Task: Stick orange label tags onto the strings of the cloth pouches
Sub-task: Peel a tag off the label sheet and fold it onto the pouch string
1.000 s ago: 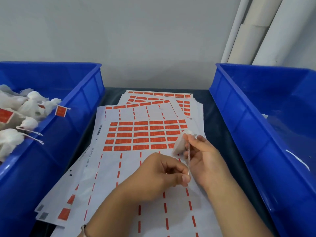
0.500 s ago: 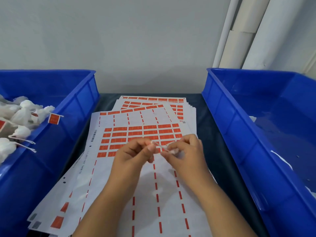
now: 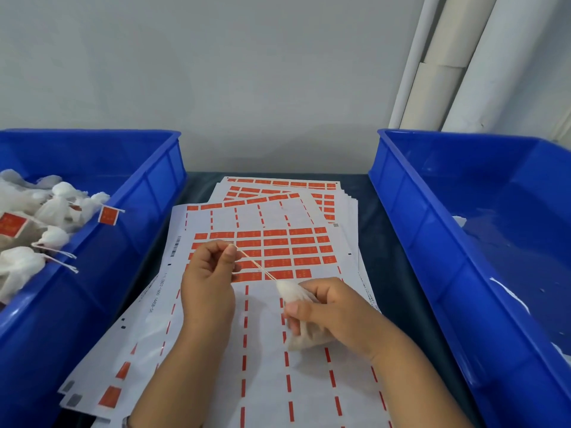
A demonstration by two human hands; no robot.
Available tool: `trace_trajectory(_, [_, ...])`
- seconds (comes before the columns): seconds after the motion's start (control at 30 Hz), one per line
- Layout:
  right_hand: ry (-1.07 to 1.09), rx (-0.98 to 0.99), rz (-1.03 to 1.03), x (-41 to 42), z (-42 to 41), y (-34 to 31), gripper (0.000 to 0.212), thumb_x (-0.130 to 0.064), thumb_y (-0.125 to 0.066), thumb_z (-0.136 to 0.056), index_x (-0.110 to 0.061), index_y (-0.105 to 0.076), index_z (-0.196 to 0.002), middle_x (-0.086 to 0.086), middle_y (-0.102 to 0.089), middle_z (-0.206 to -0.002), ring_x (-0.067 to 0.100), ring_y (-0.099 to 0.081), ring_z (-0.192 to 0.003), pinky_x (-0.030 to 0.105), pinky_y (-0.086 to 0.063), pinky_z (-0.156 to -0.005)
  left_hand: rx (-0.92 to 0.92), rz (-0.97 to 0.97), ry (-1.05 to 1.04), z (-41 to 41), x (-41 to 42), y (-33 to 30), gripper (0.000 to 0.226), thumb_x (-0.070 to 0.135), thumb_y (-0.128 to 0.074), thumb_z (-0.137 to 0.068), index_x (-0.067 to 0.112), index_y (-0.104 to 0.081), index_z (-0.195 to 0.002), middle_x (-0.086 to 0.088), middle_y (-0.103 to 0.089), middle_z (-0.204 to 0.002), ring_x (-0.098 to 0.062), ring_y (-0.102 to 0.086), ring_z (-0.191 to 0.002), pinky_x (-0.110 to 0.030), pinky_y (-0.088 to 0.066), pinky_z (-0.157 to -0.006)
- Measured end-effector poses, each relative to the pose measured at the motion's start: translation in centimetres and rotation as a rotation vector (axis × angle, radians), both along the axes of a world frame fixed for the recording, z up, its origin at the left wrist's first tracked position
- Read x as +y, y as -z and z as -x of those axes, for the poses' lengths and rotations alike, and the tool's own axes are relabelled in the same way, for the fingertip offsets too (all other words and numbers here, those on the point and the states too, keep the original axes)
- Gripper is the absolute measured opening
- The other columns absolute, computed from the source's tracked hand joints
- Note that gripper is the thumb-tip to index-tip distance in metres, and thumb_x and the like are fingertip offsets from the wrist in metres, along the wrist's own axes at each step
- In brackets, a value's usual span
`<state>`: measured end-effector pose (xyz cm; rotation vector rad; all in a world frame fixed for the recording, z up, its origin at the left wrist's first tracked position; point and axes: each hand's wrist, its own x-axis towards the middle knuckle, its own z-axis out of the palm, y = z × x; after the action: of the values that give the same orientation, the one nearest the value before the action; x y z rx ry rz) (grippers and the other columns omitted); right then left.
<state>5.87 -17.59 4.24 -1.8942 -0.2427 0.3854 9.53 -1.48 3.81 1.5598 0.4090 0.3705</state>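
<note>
Holding cloth pouch [image 3: 301, 307] in right hand [image 3: 332, 310] above label sheet [image 3: 278, 251]; left hand [image 3: 208, 282] fingers pinching string [image 3: 256, 265] taut. Untagged as yet. Tagged pouches [image 3: 40, 230] already in left bin [image 3: 148, 193]; orange labels remaining.

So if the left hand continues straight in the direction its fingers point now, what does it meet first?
Probably the orange rectangular label stickers on the top white paper sheet: the left hand, pinching the thin pale string, points up and right over them. Its height above them is unclear.
</note>
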Motion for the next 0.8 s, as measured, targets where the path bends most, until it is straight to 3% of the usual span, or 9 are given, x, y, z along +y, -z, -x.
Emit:
trace_trajectory(0.1, [0.021,0.007,-0.178,-0.3,0.1,-0.3,0.017,-0.048,-0.068,-0.079,-0.033,-0.074,-0.076,-0.013,-0.069,-0.088,0.011,-0.061,-0.097,0.032,-0.048,-0.091,0.094,-0.027,0.053,-0.4,0.2,0.3,0.01,0.028,-0.055,-0.091,0.027,-0.06,-0.083,0.008,-0.064,-0.08,-0.013,-0.062,-0.073,-0.019,-0.045,-0.056])
trace_trajectory(0.27, [0.362,-0.023,-0.478,-0.6,-0.7,0.3,0.045,-0.058,-0.072,-0.057,-0.03,-0.075,-0.091,-0.012,-0.071,-0.102,0.014,-0.066,-0.102,0.036,-0.054,-0.089,0.162,-0.433,0.333,0.0,-0.6,1.3,0.012,0.029,-0.059,-0.088,0.03,-0.058,-0.077,0.012,-0.061,-0.076,-0.008,-0.057,-0.071,-0.013,-0.038,-0.052])
trace_trajectory(0.37, [0.555,-0.041,-0.375,-0.7,-1.3,0.8,0.037,-0.053,-0.074,-0.063,-0.03,-0.072,-0.091,-0.022,-0.071,-0.093,-0.001,-0.067,-0.089,0.021,-0.057,-0.068,0.145,-0.609,0.503,0.2,-0.8,1.7,0.016,0.029,-0.058,-0.089,0.035,-0.056,-0.075,0.021,-0.057,-0.079,-0.003,-0.055,-0.074,-0.008,-0.036,-0.056])
trace_trajectory(0.43, [0.608,-0.068,-0.292,-0.6,-1.4,1.0,0.019,-0.044,-0.073,-0.075,-0.031,-0.07,-0.088,-0.031,-0.068,-0.084,-0.011,-0.064,-0.081,0.009,-0.05,-0.052,0.101,-0.68,0.624,0.5,-1.0,1.7,0.019,0.028,-0.057,-0.09,0.041,-0.054,-0.077,0.028,-0.054,-0.079,0.001,-0.054,-0.074,-0.003,-0.034,-0.058])
trace_trajectory(0.5, [0.607,-0.108,-0.203,-0.6,-1.4,1.4,0.006,-0.038,-0.069,-0.082,-0.033,-0.068,-0.084,-0.037,-0.064,-0.079,-0.018,-0.059,-0.078,0.005,-0.044,-0.046,0.046,-0.726,0.707,0.9,-1.1,1.6,0.022,0.029,-0.057,-0.09,0.045,-0.053,-0.075,0.031,-0.052,-0.076,0.004,-0.055,-0.074,-0.002,-0.036,-0.054])
trace_trajectory(0.63, [0.492,-0.186,-0.023,-0.4,-1.2,2.1,0.006,-0.034,-0.064,-0.088,-0.034,-0.065,-0.082,-0.041,-0.061,-0.078,-0.022,-0.055,-0.08,0.0,-0.039,-0.046,-0.083,-0.644,0.742,1.5,-1.1,1.4,0.026,0.025,-0.062,-0.086,0.043,-0.056,-0.068,0.033,-0.057,-0.072,0.016,-0.051,-0.081,0.003,-0.039,-0.057])
trace_trajectory(0.73, [0.393,-0.207,0.118,-0.3,-1.1,2.2,0.005,-0.028,-0.064,-0.088,-0.03,-0.063,-0.084,-0.023,-0.064,-0.088,-0.001,-0.063,-0.082,0.003,-0.041,-0.053,-0.165,-0.564,0.673,1.6,-1.0,1.2,0.024,0.019,-0.064,-0.084,0.036,-0.057,-0.068,0.025,-0.059,-0.075,0.015,-0.048,-0.083,0.002,-0.039,-0.062])
trace_trajectory(0.8, [0.326,-0.204,0.168,-0.2,-1.1,2.1,0.009,-0.027,-0.064,-0.088,-0.032,-0.06,-0.083,-0.021,-0.061,-0.092,0.003,-0.06,-0.085,0.005,-0.04,-0.062,-0.209,-0.544,0.625,1.4,-1.0,1.1,0.025,0.017,-0.063,-0.084,0.034,-0.055,-0.068,0.019,-0.057,-0.075,0.011,-0.048,-0.084,0.001,-0.04,-0.065])
